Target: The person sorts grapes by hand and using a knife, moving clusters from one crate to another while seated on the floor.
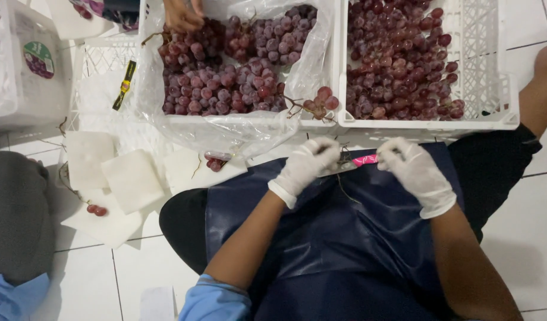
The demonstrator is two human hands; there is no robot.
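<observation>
Two white crates point(487, 113) of red grapes point(398, 65) are set on the tiled floor beyond a blue apron point(339, 249). Over the apron's upper edge, the left hand point(303, 169) and the right hand point(416, 172), both gloved in white, are closed on pink-handled scissors point(354, 162), which are held between them.

At the frame's centre, the white-gloved left hand point(304, 168) and right hand point(415, 173) pinch pink-handled scissors point(352, 163) over a dark blue apron point(339, 238). Above them, white crates point(493, 113) hold red grapes point(398, 59); another person's hand point(181, 15) reaches in at the top.
</observation>
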